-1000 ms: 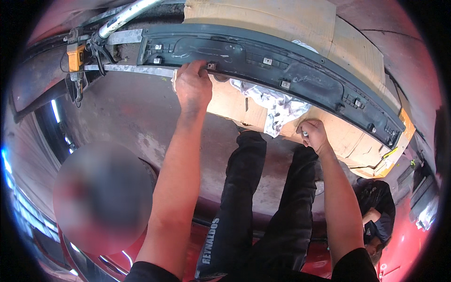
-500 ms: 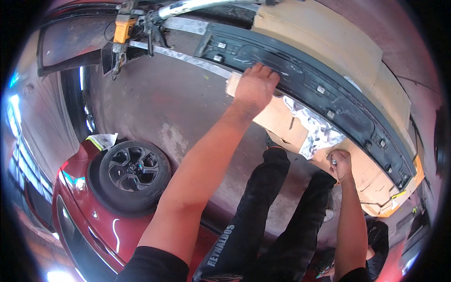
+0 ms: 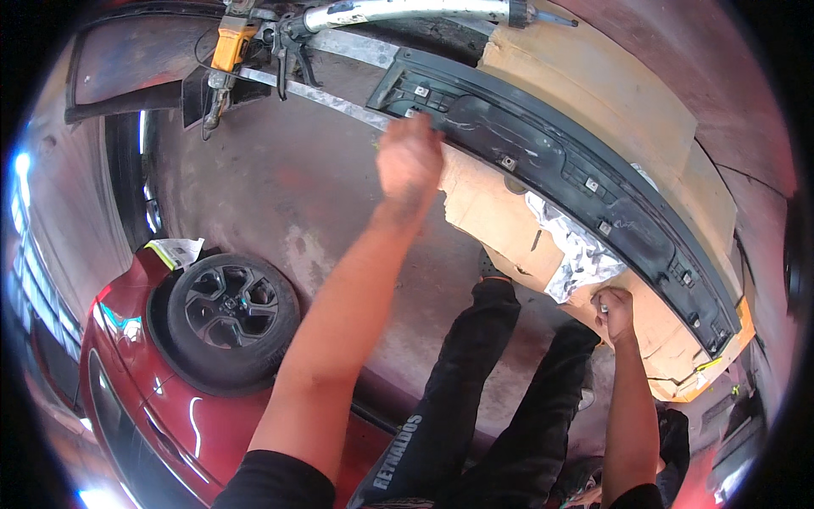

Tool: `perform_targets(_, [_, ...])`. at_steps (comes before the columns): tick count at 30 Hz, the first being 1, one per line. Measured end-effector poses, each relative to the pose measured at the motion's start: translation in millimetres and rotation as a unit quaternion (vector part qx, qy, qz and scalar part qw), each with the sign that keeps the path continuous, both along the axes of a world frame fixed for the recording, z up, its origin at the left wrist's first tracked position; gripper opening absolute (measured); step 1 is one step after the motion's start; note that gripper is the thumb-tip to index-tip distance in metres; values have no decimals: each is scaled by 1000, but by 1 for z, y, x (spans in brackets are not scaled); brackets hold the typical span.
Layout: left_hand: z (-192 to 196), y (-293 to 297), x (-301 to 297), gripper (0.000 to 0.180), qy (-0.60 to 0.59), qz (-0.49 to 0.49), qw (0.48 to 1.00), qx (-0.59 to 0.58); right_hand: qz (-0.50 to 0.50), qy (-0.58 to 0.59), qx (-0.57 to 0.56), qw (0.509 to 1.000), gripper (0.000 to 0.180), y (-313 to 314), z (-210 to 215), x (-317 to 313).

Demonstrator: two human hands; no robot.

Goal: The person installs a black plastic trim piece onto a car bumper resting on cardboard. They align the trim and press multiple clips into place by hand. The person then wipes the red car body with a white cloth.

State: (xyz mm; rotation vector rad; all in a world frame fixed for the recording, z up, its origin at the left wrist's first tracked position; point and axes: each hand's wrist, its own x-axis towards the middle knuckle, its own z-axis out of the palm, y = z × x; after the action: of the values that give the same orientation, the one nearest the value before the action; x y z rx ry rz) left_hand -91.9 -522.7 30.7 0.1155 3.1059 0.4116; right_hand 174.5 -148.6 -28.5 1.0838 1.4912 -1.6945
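Left hand (image 3: 410,157): fingers bent at near edge of panel (image 3: 555,161), blurred, pinch I can't tell | right hand (image 3: 616,314): closed round pale bit (image 3: 604,308) | ahead of both: panel, clips (image 3: 509,162) in place; what's left I can't judge

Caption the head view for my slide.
Left hand at a long dark panel; right hand closed on something small near crumpled cloth.

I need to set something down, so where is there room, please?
Tan cardboard shows bare beyond the long black plastic panel and between its right end and the right hand; crowded around the crumpled grey-white cloth.
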Motion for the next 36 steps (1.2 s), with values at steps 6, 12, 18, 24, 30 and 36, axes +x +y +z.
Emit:
perform_targets(6, [-3,-47,-41,27,-12,-21,999,-38,3,-1,3,1000,22,-1,-1,-1])
perform_targets(12, [-3,-41,-57,37,-134,49,988,-57,-15,-18,6,1000,21,-2,2,-1])
perform_targets(18, [-14,-35,-40,44,-61,84,988,-112,-12,-8,2,1000,21,-3,-4,1])
perform_targets(24, [-27,-27,-30,75,-46,79,981,-169,-12,-14,13,1000,22,0,-3,5])
perform_targets(30, [-58,-81,-69,97,-41,60,997,-34,23,-14,24,999,24,-3,3,-4])
perform_targets(36, [-64,-90,-73,93,-146,56,985,-73,25,-19,18,999,22,-4,8,-7])
